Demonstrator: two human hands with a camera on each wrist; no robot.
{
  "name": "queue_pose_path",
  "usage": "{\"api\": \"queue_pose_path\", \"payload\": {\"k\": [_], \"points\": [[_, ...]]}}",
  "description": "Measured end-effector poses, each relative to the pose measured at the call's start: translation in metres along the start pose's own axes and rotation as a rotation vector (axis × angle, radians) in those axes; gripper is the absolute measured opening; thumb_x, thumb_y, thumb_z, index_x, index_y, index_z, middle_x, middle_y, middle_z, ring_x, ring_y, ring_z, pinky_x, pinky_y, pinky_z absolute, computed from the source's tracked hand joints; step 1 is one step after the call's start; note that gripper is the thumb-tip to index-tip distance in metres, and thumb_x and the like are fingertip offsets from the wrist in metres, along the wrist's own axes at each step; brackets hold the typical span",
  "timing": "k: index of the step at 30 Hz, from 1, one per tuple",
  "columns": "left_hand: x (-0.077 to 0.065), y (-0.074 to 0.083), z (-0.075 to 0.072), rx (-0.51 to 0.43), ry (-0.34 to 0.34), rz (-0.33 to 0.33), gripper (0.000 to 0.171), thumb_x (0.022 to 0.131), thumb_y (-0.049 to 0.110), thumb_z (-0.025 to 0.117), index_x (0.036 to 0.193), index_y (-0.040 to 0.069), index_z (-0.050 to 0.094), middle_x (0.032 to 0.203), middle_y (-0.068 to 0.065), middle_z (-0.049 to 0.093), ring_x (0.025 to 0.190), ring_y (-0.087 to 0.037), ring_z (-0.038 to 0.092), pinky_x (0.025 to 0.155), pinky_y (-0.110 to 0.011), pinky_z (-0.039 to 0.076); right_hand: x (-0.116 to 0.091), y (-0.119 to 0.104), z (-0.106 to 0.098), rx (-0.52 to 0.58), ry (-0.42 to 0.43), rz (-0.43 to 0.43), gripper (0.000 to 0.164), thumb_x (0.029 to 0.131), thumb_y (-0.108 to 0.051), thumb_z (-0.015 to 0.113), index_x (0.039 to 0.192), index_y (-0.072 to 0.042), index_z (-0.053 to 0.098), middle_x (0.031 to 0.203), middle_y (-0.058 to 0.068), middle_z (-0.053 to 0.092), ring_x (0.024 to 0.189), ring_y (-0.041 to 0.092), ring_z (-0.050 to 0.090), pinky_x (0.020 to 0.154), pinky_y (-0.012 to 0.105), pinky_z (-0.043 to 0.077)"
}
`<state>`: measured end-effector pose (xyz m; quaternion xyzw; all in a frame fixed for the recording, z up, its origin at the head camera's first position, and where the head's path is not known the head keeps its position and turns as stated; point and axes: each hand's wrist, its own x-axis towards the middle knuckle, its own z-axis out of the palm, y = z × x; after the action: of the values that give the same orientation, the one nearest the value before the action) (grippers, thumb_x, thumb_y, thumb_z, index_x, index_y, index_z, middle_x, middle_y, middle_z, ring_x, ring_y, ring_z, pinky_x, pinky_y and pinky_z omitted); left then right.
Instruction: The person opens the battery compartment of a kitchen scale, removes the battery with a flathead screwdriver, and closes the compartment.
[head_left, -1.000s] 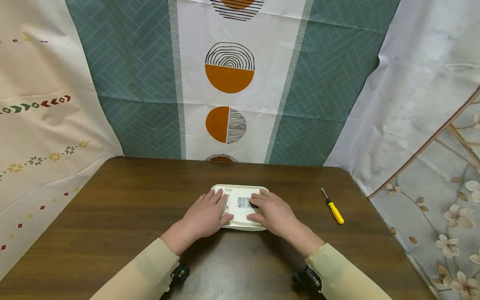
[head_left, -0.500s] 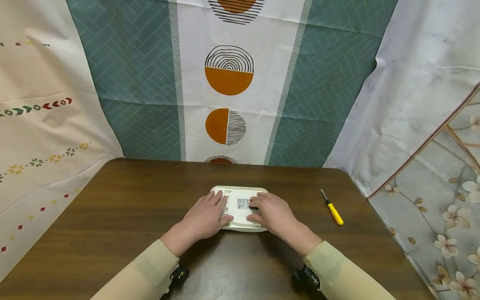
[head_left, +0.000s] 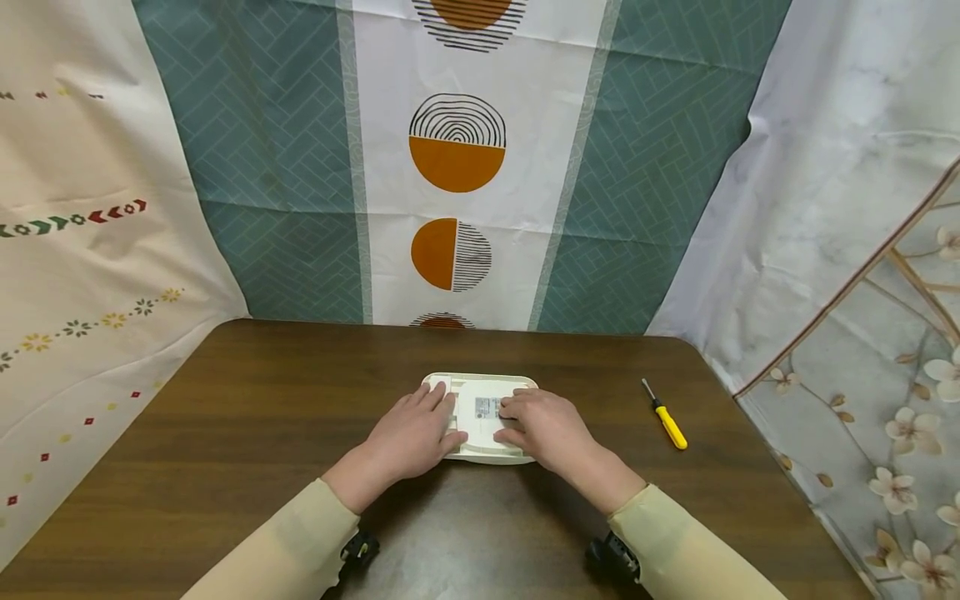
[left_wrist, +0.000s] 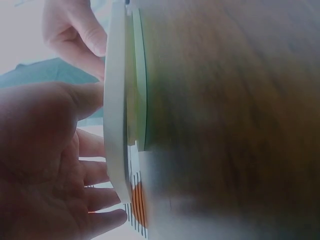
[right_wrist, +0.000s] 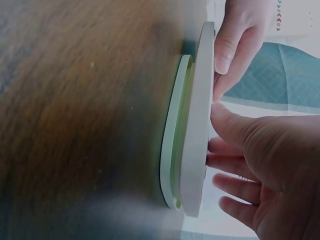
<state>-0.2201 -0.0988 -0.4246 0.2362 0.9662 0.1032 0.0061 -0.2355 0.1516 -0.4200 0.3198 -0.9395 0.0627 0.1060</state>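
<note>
A flat white plastic device (head_left: 480,389) with rounded corners lies on the table, a printed grey label (head_left: 486,407) facing up. Both wrist views show it edge-on, with a pale green part (right_wrist: 171,135) beneath it against the tabletop. My left hand (head_left: 414,433) rests on the device's left part, fingers extended and thumb near the front edge. On the right part, my right hand (head_left: 551,429) touches the top with its thumb and fingertips, the fingers slightly bent. In the right wrist view the outer fingers are off the surface.
To the right on the brown wooden table (head_left: 262,400) lies a screwdriver (head_left: 670,425) with a yellow handle, its tip pointing away. Patterned cloths hang behind the table and at both sides. Black wrist cameras (head_left: 360,548) sit under both sleeves.
The right fingertips have drawn slightly toward me and bent a little more on the device. The left hand stays in place. The head view has tilted slightly.
</note>
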Motion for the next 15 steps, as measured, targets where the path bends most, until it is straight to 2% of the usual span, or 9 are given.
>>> {"api": "queue_pose_path", "payload": {"k": [15], "points": [[-0.0025, 0.0005, -0.0010, -0.007, 0.022, 0.008, 0.067, 0.113, 0.042, 0.065, 0.159, -0.005, 0.054, 0.168, -0.028, 0.045, 0.158, -0.048, 0.039, 0.126, -0.060, 0.037, 0.0006, 0.0015, -0.0003, -0.054, 0.023, -0.086, 0.030, 0.095, -0.032, 0.090, 0.114, -0.009, 0.087, 0.126, 0.009, 0.081, 0.122, 0.027, 0.075, 0.107, 0.045, 0.058]]}}
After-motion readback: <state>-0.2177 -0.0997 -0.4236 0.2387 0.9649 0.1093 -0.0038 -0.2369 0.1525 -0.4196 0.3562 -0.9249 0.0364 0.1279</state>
